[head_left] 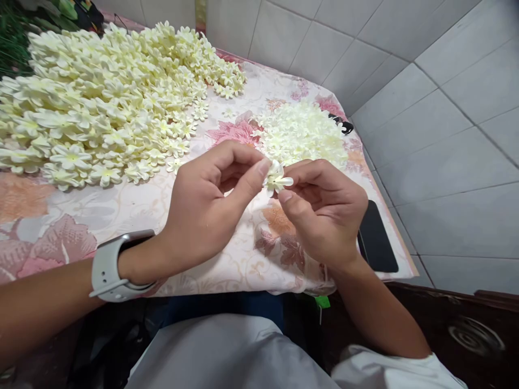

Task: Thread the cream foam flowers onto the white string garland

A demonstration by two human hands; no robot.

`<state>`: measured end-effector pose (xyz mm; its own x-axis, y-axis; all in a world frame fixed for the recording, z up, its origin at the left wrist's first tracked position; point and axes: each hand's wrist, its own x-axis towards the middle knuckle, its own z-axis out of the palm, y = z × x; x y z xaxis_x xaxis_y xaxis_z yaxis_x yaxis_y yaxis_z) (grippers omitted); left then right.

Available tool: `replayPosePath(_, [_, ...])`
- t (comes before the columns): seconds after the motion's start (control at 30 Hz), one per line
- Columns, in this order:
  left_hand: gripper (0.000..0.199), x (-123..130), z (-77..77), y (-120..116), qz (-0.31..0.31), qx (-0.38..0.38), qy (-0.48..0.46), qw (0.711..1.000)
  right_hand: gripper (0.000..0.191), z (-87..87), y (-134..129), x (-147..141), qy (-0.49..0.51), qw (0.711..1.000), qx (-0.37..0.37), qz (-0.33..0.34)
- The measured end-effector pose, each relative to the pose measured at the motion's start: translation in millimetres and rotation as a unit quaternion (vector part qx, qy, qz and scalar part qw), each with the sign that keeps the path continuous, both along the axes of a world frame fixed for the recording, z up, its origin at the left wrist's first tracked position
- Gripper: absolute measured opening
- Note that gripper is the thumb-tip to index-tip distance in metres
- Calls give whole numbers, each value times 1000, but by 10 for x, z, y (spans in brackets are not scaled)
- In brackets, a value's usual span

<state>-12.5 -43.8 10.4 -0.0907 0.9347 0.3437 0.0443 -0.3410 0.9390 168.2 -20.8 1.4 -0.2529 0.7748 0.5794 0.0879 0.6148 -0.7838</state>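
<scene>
Between the fingertips of both hands, over the front part of the table, is a small pale flower (277,178). My left hand (214,200), with a watch (115,266) on its wrist, pinches the flower's left side between thumb and index finger. From the right, my right hand (324,208) pinches the flower's other side, its thumb just below the petals. Behind the hands lies a pile of small whitish blossoms (304,132). A much larger heap of creamy yellow flowers (109,102) covers the left and back of the table.
A floral cloth covers the table (227,270). A dark phone (378,237) lies at its right edge. Something small and black (344,125) sits beside the whitish pile. Green foliage (14,40) is at the far left. Tiled walls (458,162) stand behind and to the right.
</scene>
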Motion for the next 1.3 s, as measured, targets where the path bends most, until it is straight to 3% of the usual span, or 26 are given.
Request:
replayPosePath(0.2, [18,-4,18,60,-8,-44,-42,998,13,-10,-14,-11,-10,998,-8,-61])
replayPosePath(0.4, [23,13,4,96,-50,-72,-96,992,18,-35,-1,-22,-28,998,23,-46])
replayPosePath(0.57, [28,-18,12,106,-92,-64,-63,992,19,-22,-8,-35,-21,997,2,-75])
replayPosePath(0.83, [26,-9,-49,158,-84,-121,-174,974,17,7,5,-10,-16,997,-1,-72])
replayPosePath(1.0, [27,-32,-74,229,-31,-98,-148,984,16,9,11,-10,-9,992,45,-119])
replayPosePath(1.2, [19,-56,-40,237,-62,-167,-163,971,21,19,35,3,70,983,48,-161])
replayPosePath(1.3, [20,-25,-46,288,-85,-147,-108,979,20,28,69,29,133,980,13,-150])
